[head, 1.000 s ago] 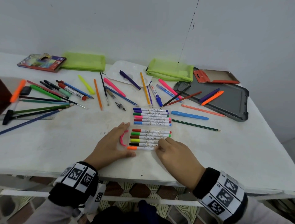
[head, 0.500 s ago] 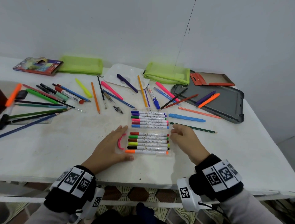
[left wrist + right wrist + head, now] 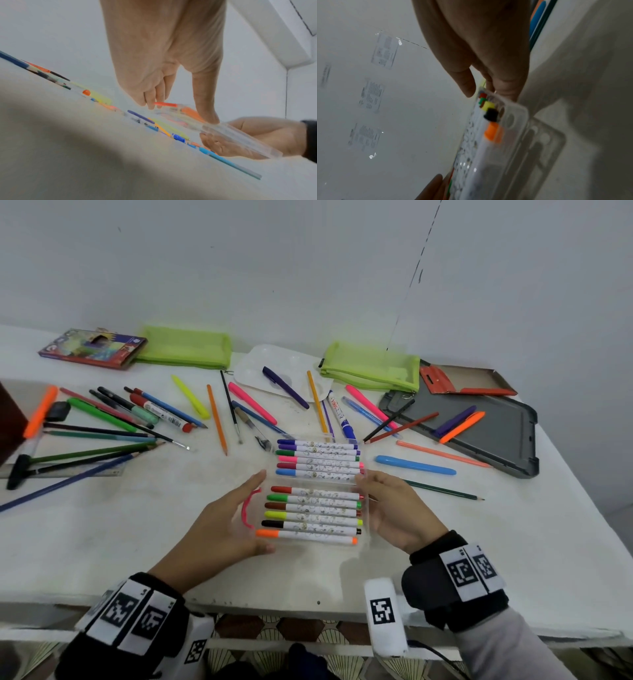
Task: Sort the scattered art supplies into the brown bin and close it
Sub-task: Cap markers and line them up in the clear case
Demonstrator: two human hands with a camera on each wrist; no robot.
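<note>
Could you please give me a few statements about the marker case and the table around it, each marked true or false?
1. Both hands hold the clear marker case, left hand and right hand at opposite ends. True.
2. The case holds only blue markers. False: many colours, with an orange marker nearest the person.
3. A purple pen lies on the white palette. True.
4. The two green pouches are stacked together. False: they lie apart along the wall.
</note>
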